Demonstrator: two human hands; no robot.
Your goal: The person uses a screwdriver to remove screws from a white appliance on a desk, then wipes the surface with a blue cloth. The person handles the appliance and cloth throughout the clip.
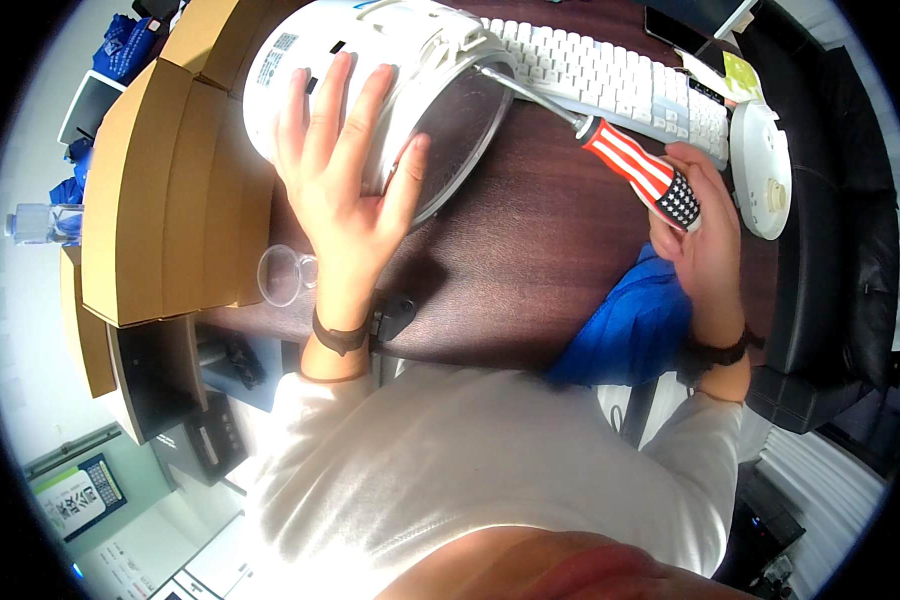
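Note:
A white cylindrical appliance [400,38] lies tipped on the desk, its round dark end facing right and toward me. My left hand [342,190] rests flat on its side with the fingers spread. In my right hand [712,235] is a screwdriver [638,165] with a red-and-white striped, star-patterned handle, the fingers wrapped round the handle's end. Its metal shaft points up and left, and the tip meets the appliance's rim, as far as I can see. Whether a screw sits under the tip is too small to tell.
Behind the screwdriver lies a white keyboard [600,75]. A round white cover [753,170] stands at the right. Cardboard boxes [150,180] line the left side, near a small clear plastic cup [279,277]. Blue cloth [625,325] hangs at the near edge of the dark desk [510,270].

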